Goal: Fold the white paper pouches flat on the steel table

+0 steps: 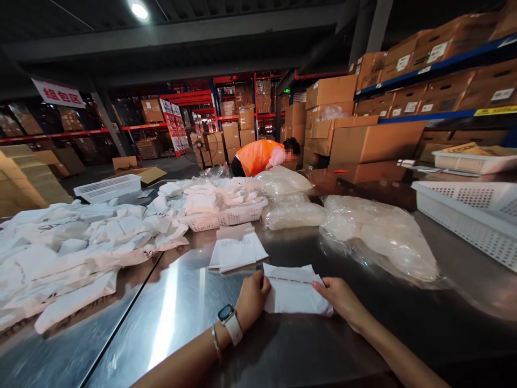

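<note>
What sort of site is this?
Probably a warehouse packing area: red racking and stacked cartons behind, a steel table heaped with white packets, and a hanging sign reading 组包区, roughly "packing area".

1. Left forearm (186, 353): bare, slanting up from the lower edge toward the centre.
2. Left hand (252, 295): fingers curled in a pinch, thumb side facing the opposite hand.
3. Right forearm (398, 347): bare, slanting inward from the lower right.
4. Right hand (338, 293): pinching, thumb pointing inward; hands apart, nearly level.
</note>
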### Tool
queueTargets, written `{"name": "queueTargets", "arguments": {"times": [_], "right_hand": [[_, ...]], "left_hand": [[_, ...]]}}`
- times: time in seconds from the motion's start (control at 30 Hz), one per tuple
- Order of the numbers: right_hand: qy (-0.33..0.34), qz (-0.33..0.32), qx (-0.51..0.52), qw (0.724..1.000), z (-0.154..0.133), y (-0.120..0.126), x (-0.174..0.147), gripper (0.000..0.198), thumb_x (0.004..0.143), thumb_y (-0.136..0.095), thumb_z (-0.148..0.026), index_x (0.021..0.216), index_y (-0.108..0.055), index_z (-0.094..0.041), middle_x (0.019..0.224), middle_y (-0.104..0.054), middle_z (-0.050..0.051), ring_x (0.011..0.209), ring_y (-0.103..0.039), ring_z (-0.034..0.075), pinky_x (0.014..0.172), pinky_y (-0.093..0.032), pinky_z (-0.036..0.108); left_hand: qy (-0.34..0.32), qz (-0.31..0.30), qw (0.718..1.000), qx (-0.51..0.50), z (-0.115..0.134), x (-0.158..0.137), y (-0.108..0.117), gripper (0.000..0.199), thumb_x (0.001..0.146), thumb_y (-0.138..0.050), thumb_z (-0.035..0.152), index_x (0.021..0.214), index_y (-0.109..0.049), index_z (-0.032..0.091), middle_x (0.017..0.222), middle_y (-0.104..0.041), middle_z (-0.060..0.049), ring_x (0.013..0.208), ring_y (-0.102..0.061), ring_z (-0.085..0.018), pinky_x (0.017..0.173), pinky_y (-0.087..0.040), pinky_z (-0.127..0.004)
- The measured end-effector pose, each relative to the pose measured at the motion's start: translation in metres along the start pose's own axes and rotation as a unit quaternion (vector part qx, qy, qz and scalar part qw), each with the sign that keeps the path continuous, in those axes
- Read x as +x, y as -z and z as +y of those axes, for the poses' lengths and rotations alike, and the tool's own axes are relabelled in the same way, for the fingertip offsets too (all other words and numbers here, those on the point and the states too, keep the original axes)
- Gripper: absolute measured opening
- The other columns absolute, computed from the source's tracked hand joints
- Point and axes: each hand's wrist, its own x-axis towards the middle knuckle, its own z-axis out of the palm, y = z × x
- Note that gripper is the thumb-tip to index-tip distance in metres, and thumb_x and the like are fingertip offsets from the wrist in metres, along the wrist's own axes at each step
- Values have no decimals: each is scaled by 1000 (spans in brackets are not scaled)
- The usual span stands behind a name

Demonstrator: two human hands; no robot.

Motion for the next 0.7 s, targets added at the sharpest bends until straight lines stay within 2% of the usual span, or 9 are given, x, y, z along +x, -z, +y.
{"name": "queueTargets", "arguments": {"times": [0.07,0.13,0.23,0.3,0.33,0.47,0.53,0.6,0.7], "right_hand": [[2,2,0,1000,1,-1,2,48,59,-47,-67,54,-42,-20,54,-35,-2,55,-29,11,51,-18,26],[6,8,0,1000,3,-3,3,47,58,-47,-66,52,-42,-19,53,-34,-2,54,-30,11,50,-19,26],[8,8,5,1000,6,-3,5,47,58,-51,-65,52,-45,-19,51,-39,-1,54,-35,13,49,-22,25],[10,0,12,1000,8,-2,6,48,58,-54,-65,53,-48,-18,53,-44,0,55,-39,13,49,-24,25],[9,-4,17,1000,8,-2,6,49,58,-55,-65,54,-50,-17,54,-47,1,55,-40,14,49,-26,25],[-4,-21,50,999,6,-2,4,54,60,-54,-71,64,-55,-16,59,-54,3,55,-46,15,49,-34,26],[-21,-30,75,996,3,-2,2,57,61,-53,-75,67,-53,-18,58,-54,1,51,-48,15,48,-37,26],[-35,-18,90,995,-1,-1,-1,59,59,-54,-78,64,-48,-20,51,-50,-1,42,-44,13,42,-34,25],[-10,59,86,994,-5,4,-8,59,60,-53,-80,61,-46,-22,46,-48,-1,33,-41,13,35,-30,26]], "left_hand": [[3,-8,996,85,6,1,10,21,91,-41,18,78,-57,15,74,-65,-7,66,-59,-17,59,-35,-26],[-49,7,979,200,17,-3,22,21,89,-40,11,97,-60,13,84,-67,-9,72,-62,-19,61,-41,-27],[-246,63,910,327,41,-12,31,37,90,-38,6,123,-52,14,117,-62,-13,103,-61,-24,86,-49,-37],[-362,64,866,338,54,-15,25,36,95,-38,14,128,-51,15,132,-54,-13,125,-49,-27,106,-39,-47],[-385,47,861,330,58,-14,20,34,97,-38,22,128,-51,16,135,-52,-13,131,-43,-28,111,-33,-51],[-315,-58,906,275,47,-1,-6,52,94,-43,53,137,-46,24,146,-42,-11,135,-36,-32,107,-31,-64],[-291,-89,918,254,33,6,-12,58,94,-40,55,145,-35,27,152,-33,-10,139,-31,-32,105,-34,-65],[-278,-109,923,242,23,9,-12,60,96,-36,53,149,-27,26,155,-27,-10,141,-27,-32,105,-35,-63],[-262,-123,927,238,17,10,-9,60,97,-36,49,150,-23,26,157,-22,-10,143,-23,-32,107,-30,-65]]}}
